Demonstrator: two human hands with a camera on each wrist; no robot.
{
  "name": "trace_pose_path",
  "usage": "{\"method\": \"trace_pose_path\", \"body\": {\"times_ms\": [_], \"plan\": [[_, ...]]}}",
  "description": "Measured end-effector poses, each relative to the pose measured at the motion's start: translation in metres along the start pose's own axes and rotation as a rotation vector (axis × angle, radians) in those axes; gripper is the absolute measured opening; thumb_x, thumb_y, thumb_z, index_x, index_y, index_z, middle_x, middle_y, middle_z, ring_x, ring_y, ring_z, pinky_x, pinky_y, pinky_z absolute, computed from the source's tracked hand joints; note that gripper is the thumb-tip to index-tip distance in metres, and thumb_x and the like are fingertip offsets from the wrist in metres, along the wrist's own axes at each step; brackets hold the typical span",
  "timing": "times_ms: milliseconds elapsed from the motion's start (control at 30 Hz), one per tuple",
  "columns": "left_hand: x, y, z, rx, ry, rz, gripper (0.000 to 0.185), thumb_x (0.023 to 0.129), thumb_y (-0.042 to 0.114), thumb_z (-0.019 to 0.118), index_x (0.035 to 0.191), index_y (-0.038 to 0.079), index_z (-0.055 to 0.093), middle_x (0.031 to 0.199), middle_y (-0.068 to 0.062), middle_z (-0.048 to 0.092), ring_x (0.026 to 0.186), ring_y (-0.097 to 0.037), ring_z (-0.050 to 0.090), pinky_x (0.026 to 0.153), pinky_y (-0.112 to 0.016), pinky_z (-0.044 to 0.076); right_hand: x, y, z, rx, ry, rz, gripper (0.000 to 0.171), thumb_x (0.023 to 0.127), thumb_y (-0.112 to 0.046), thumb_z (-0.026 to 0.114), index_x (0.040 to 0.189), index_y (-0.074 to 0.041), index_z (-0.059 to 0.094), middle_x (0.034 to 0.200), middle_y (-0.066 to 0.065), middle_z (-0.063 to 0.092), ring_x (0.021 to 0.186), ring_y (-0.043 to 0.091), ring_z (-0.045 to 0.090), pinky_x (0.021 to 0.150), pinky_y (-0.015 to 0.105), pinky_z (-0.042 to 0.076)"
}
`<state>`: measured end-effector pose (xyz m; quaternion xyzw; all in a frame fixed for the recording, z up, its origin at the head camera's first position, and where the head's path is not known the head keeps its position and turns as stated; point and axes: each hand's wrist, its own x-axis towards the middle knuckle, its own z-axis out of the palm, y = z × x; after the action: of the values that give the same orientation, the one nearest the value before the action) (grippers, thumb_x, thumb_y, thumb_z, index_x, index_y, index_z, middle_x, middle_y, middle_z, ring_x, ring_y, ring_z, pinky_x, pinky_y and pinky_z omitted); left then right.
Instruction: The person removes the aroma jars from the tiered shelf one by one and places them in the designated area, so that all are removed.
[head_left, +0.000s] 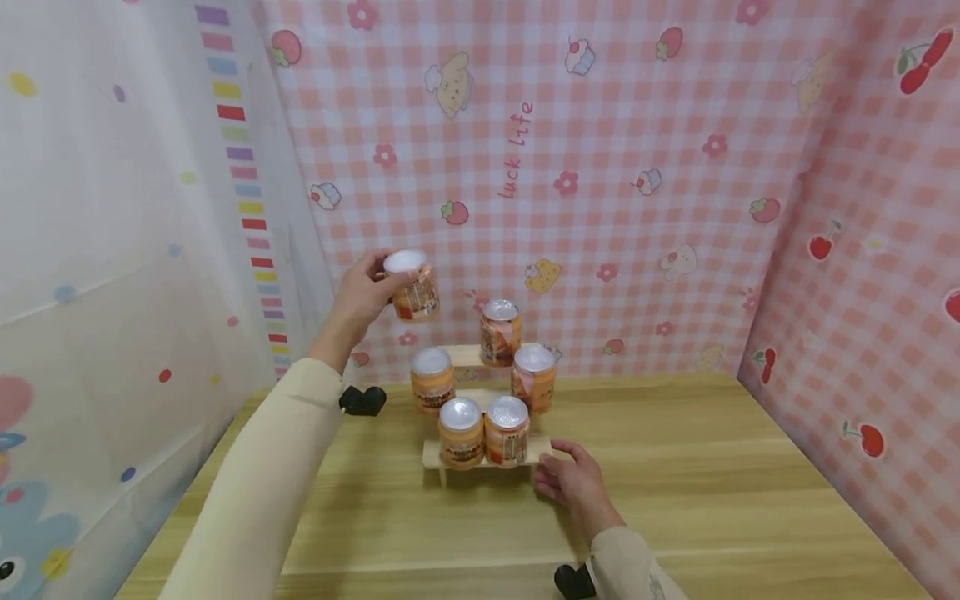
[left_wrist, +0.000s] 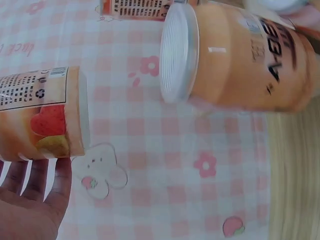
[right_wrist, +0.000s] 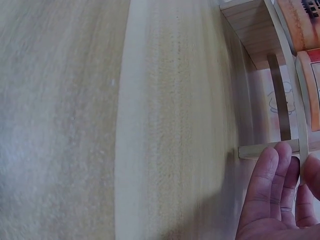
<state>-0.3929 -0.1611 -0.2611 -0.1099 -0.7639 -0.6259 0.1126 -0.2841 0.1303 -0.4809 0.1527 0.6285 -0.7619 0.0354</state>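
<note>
Orange-labelled jars with white lids fill most of a small wooden stepped rack (head_left: pixel 480 457) standing on the pale wood counter (head_left: pixel 712 500). Two jars sit side by side on the lowest step (head_left: pixel 461 432), two more on the middle step (head_left: pixel 432 379), and a single jar (head_left: pixel 500 332) stands on the right half of the top step, with the spot to its left bare. The person's left hand (head_left: pixel 363 292) is raised up and to the left of the rack, its grip wrapped round a sixth jar (head_left: pixel 411 285) held in the air, tilted a little, near that bare spot but not yet on it; the left wrist view shows the fingertips (left_wrist: pixel 35 177) closed on the jar's side, with a racked jar (left_wrist: pixel 240 55) just beyond it. The right hand (head_left: pixel 573 483) lies at the rack's lower right corner, and from the wrist view its fingers (right_wrist: pixel 272 175) are straight and press against the bottom board's end, steadying it rather than clenching it. By my reckoning five jars are placed and only the held one is left to be set down.
</note>
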Motion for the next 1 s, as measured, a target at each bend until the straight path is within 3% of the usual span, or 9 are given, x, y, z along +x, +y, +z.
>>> {"method": "trace_pose_path", "body": {"times_ms": [200,400,733,1000], "plan": [[-0.011,0.003,-0.024,0.013,0.009,-0.008,0.061,0.077,0.038,0.070,0.126,0.012,0.044,0.117,-0.006,0.049,0.103,-0.019,0.047,0.085,-0.035,0.042,0.003,0.000,0.002,-0.012,0.003,0.001,0.039,0.087,-0.007,0.059,0.122,-0.002,0.043,0.078,0.014,0.064,0.065,0.020,0.063,0.063,0.037,0.052],[-0.028,0.009,-0.036,-0.017,0.001,-0.016,0.054,0.081,0.033,0.068,0.124,0.010,0.043,0.116,-0.005,0.048,0.101,-0.018,0.047,0.083,-0.034,0.041,0.003,-0.001,0.001,-0.012,-0.002,-0.007,0.038,0.087,-0.006,0.059,0.121,-0.002,0.044,0.076,0.011,0.064,0.064,0.020,0.063,0.061,0.037,0.052],[-0.082,-0.009,-0.045,0.011,-0.100,-0.033,0.057,0.084,0.030,0.065,0.128,0.006,0.038,0.118,-0.008,0.046,0.103,-0.018,0.046,0.084,-0.029,0.041,0.002,-0.002,-0.001,-0.053,-0.025,-0.017,0.037,0.086,-0.005,0.059,0.119,-0.002,0.044,0.075,0.006,0.063,0.063,0.020,0.063,0.058,0.036,0.052],[-0.119,-0.021,-0.042,-0.001,-0.183,-0.053,0.055,0.085,0.019,0.065,0.129,0.002,0.037,0.117,-0.012,0.044,0.102,-0.020,0.045,0.082,-0.028,0.042,0.000,-0.006,-0.001,-0.067,-0.042,0.000,0.039,0.086,-0.005,0.059,0.121,-0.002,0.043,0.073,0.006,0.063,0.059,0.017,0.061,0.055,0.033,0.051]]}}
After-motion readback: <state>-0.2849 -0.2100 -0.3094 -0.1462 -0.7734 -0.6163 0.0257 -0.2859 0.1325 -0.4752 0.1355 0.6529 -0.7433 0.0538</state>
